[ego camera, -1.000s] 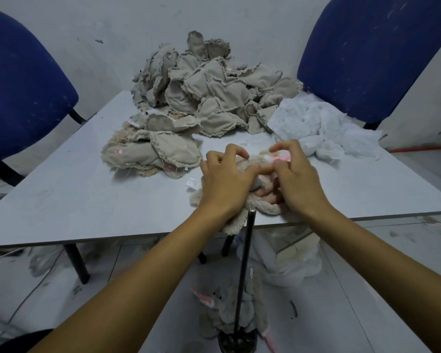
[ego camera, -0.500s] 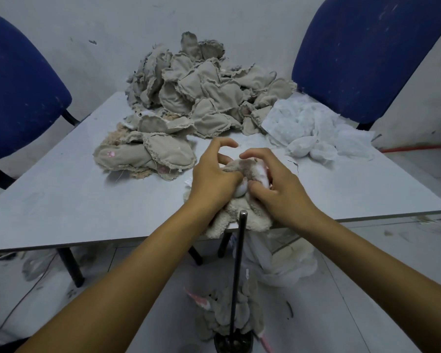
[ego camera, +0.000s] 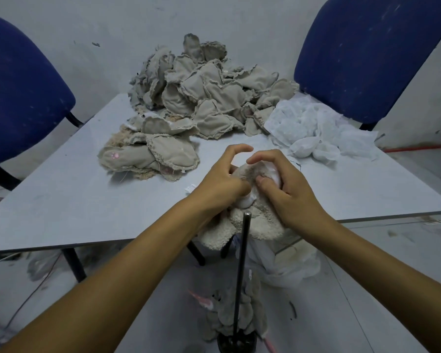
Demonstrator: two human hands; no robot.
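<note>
Head view: left hand (ego camera: 222, 184) and right hand (ego camera: 290, 194) both pinch a cream fluffy plush skin (ego camera: 262, 222) at the grey tabletop's (ego camera: 87, 205) near edge, fingers curled; white stuffing (ego camera: 248, 200) sits inside its opening.

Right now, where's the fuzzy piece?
Head view, centre: the fuzzy piece hangs over the near edge of the table, gripped by left hand and right hand, above the black rod.

A pale grey table (ego camera: 61, 200) carries a heap of beige cloth shells (ego camera: 209, 93) at its far side and a few flatter ones (ego camera: 148, 159) nearer, on the left. White gauzy stuff (ego camera: 316, 128), perhaps filling bags, lies far right. A fleecy piece (ego camera: 262, 222) overhangs the near edge.
</note>
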